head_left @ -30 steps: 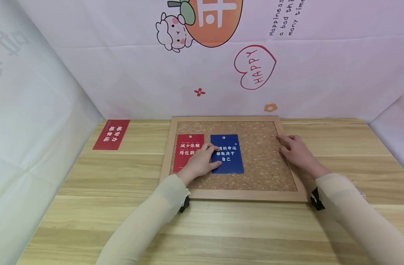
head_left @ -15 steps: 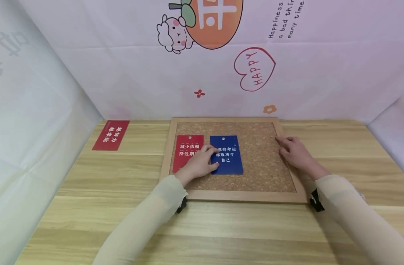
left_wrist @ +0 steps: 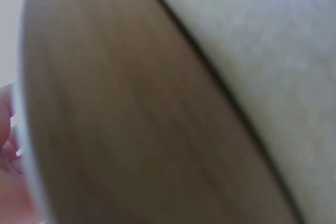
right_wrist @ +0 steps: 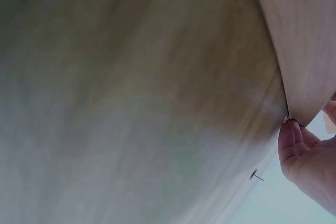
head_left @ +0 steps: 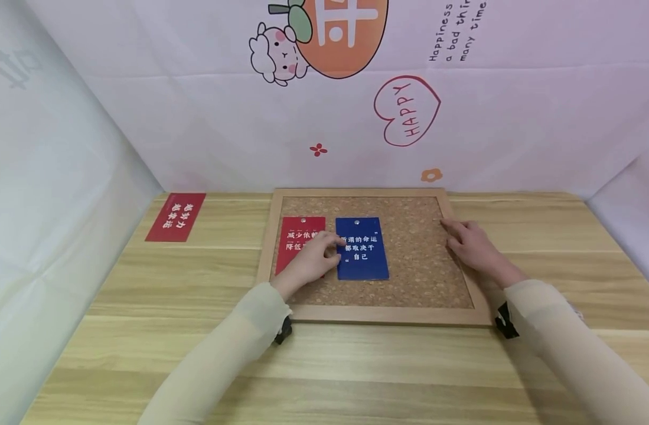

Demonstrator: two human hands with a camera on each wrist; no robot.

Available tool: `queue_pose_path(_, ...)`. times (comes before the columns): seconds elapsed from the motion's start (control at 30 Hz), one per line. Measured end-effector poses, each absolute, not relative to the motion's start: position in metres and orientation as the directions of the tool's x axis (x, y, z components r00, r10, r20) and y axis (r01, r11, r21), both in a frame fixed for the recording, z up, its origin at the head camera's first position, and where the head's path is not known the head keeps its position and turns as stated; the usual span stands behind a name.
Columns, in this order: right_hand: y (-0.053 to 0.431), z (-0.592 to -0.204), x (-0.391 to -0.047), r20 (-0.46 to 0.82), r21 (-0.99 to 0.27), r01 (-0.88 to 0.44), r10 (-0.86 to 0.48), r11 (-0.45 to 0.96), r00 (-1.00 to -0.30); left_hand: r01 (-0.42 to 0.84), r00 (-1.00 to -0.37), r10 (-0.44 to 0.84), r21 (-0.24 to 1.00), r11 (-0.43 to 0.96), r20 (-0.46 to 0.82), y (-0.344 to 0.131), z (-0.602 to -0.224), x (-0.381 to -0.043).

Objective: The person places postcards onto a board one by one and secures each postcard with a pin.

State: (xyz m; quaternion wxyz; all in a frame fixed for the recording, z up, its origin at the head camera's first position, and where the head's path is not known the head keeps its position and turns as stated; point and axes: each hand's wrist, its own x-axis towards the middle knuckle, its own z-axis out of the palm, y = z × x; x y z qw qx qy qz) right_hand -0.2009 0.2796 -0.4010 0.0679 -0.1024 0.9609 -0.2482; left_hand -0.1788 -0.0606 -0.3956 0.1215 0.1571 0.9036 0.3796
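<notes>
A wood-framed cork board (head_left: pixel 414 283) lies on the table. A red card (head_left: pixel 289 257) and a blue card (head_left: pixel 362 267) with white characters lie side by side on it, each with a pin at its top. My left hand (head_left: pixel 309 260) is over the red card, covering its lower right part, fingers relaxed and tips beside the blue card's left edge. My right hand (head_left: pixel 475 248) grips the board's right side, thumb and index finger reaching over the frame. In the right wrist view, curled fingers (right_wrist: pixel 290 142) meet the frame's edge.
Another red card (head_left: pixel 175 217) lies on the wooden table (head_left: pixel 356 372) at the far left. A printed white cloth (head_left: pixel 223 130) hangs behind the board, with more white cloth at the sides. The left wrist view is blurred, mostly wood surface.
My left hand has drawn back left off the blue card, uncovering its left-hand characters, and now covers more of the red card. My right hand stays at the board's right side.
</notes>
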Motion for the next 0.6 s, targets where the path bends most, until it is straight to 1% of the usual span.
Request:
queue_pose_path(0.13,0.280,-0.402,-0.201,-0.083,-0.496,-0.163,-0.233,0.853,-0.969,0.158,-0.938,0.333,0.737,0.657,-0.096,-0.064,-0.394,-0.180)
queue_pose_path(0.3,0.281,-0.401,-0.201,-0.083,-0.496,-0.172,-0.244,0.851,-0.966,0.086,-0.970,0.223,0.723,0.685,-0.096,-0.072,-0.385,-0.183)
queue_pose_path(0.43,0.281,-0.401,-0.201,-0.076,-0.492,-0.183,-0.251,0.851,-0.965,0.061,-0.987,0.148,0.708,0.703,-0.062,-0.088,-0.379,-0.189)
queue_pose_path(0.6,0.281,-0.401,-0.200,-0.080,-0.495,-0.175,-0.245,0.851,-0.966,0.033,-0.996,0.083,0.747,0.664,-0.029,-0.115,-0.374,-0.196)
